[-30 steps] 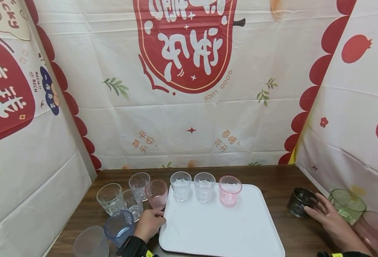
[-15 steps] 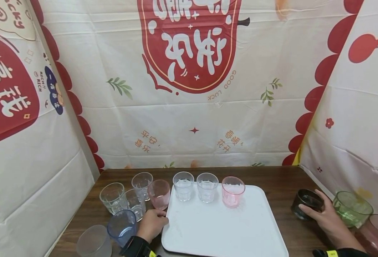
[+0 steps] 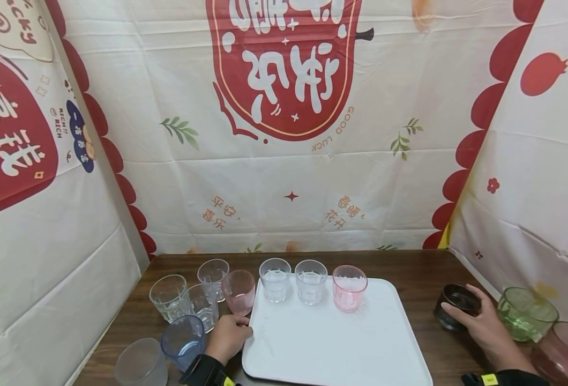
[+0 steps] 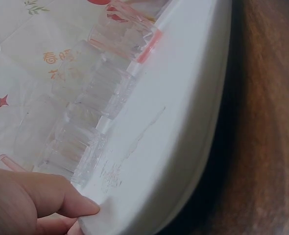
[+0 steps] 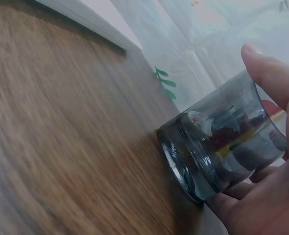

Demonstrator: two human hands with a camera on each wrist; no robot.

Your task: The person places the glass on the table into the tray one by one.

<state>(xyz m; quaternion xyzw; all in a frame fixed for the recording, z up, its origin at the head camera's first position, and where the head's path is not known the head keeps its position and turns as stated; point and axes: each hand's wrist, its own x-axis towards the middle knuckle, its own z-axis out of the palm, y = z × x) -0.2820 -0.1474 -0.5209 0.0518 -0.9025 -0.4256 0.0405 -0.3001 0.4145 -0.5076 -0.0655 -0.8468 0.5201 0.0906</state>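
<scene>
My left hand (image 3: 228, 338) pinches the left rim of a white tray (image 3: 332, 343); in the left wrist view the thumb (image 4: 88, 208) lies on top of the rim, with fingers below. On the right of the table, my right hand (image 3: 486, 327) grips a dark grey glass tumbler (image 3: 450, 316). Its thumb is on the near side by the rim, and the fingers go round the back. In the right wrist view the tumbler (image 5: 223, 142) has its base at the wood; whether it touches cannot be told. Two clear tumblers (image 3: 275, 284) and a pink one (image 3: 349, 292) line the tray's far edge.
Left of the tray stand several glasses, including a pink one (image 3: 239, 295), a blue one (image 3: 182, 343) and a frosted one (image 3: 141, 364). Beside my right forearm are a green glass (image 3: 527, 313) and a larger pinkish one (image 3: 561, 354). Printed cloth walls (image 3: 289, 177) surround the table.
My right thumb has moved up and across the dark tumbler toward its rim, and the hand wraps it more closely. The view shifted slightly. My left hand stays at the tray.
</scene>
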